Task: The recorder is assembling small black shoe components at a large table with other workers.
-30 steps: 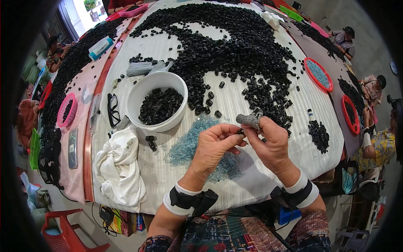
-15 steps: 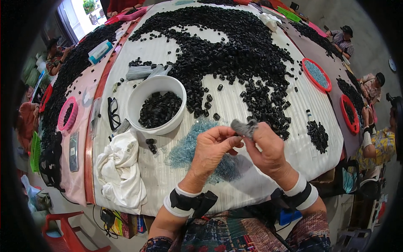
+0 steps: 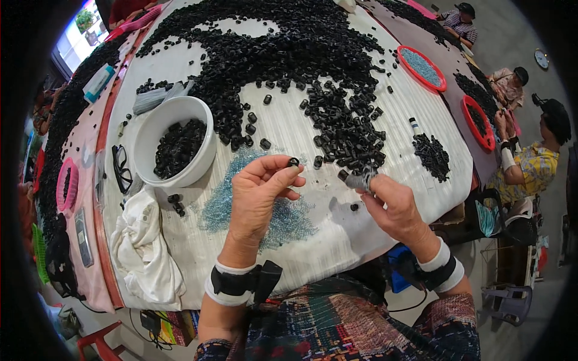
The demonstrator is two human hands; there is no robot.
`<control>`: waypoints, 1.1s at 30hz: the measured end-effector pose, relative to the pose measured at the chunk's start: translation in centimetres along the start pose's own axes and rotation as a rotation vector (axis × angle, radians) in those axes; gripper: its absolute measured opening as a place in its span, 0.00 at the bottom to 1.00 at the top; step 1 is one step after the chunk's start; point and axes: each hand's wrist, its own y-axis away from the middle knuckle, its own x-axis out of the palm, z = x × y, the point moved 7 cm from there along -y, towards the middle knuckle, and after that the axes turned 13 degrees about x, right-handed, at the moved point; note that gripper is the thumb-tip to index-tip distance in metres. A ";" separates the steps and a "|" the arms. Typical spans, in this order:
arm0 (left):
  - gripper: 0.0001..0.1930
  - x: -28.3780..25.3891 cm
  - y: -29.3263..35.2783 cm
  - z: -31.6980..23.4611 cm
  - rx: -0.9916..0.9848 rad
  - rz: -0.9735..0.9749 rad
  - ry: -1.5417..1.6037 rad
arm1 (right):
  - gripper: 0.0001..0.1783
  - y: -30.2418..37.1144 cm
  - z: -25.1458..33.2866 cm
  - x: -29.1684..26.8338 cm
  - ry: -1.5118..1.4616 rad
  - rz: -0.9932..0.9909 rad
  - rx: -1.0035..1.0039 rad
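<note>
My left hand (image 3: 256, 189) pinches a small black cylindrical piece (image 3: 293, 162) between thumb and fingertips, its round open end showing. To the right, my right hand (image 3: 394, 207) is closed around a small grey bundle of thin strands (image 3: 361, 180); a black piece (image 3: 343, 175) shows at the bundle's left end. Below that bundle a single black piece (image 3: 354, 207) lies on the cloth. Under and beside my left hand spreads a heap of tiny bluish, glassy pieces (image 3: 232, 201). A large spread of black cylindrical pieces (image 3: 343, 120) lies just beyond both hands.
Left of my hands stands a white bowl (image 3: 206, 150) holding black pieces, near grey strand bundles (image 3: 150, 101), glasses (image 3: 121, 169) and a crumpled white cloth (image 3: 144, 253). Thin black parts (image 3: 431, 157) lie at right. Red trays (image 3: 444, 83) and a co-worker (image 3: 524, 162) are farther right.
My hands, close together before, have drawn apart. The black piece now shows in my left fingertips, and the grey bundle stays in my right hand. The whole view has shifted.
</note>
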 end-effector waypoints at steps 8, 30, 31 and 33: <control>0.09 0.3 -0.1 0.1 -0.020 0.010 -0.020 | 0.10 2.0 -0.7 2.6 0.206 0.071 -0.166; 0.09 0.7 0.5 0.2 -0.024 0.070 0.079 | 0.07 -5.5 3.4 3.4 -0.599 -0.101 0.067; 0.09 0.7 0.5 0.2 -0.024 0.068 0.081 | 0.07 -5.5 3.5 3.4 -0.555 -0.128 0.050; 0.09 0.6 0.5 0.1 -0.018 0.056 0.045 | 0.07 -5.5 3.8 3.4 -0.510 -0.151 0.033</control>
